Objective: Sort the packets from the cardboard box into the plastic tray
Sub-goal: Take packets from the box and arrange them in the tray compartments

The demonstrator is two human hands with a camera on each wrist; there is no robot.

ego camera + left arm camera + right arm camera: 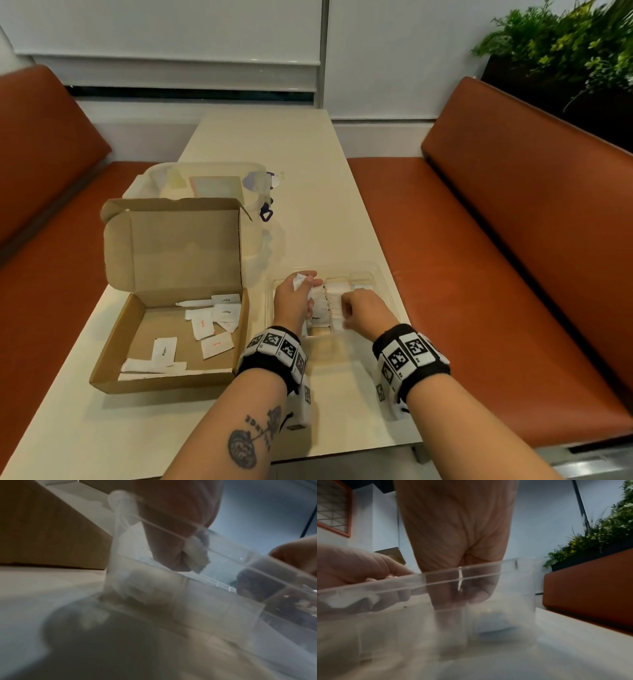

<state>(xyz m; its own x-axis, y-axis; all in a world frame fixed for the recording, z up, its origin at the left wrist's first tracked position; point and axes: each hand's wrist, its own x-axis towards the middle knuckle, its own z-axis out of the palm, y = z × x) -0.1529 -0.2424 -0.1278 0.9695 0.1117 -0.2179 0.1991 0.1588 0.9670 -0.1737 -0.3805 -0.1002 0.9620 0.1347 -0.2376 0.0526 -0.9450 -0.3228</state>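
An open cardboard box point(171, 380) sits at the left of the table with several white packets point(202, 325) loose inside. To its right is the clear plastic tray point(376, 270), with packets stacked in its compartments point(322, 305). My left hand point(305, 284) hovers over the tray's left end and grips a bunch of white packets point(197, 553). My right hand point(346, 308) reaches down into a middle compartment, fingers point(471, 592) curled onto a blurred white packet point(339, 322). In the right wrist view the tray wall point(385, 588) fogs the fingertips.
A clear lidded container point(205, 181) with blue clasps stands behind the box. Orange benches point(513, 240) flank the cream table point(267, 144) on both sides. Green plants point(565, 41) fill the far right corner. The tray lies near the table's right edge.
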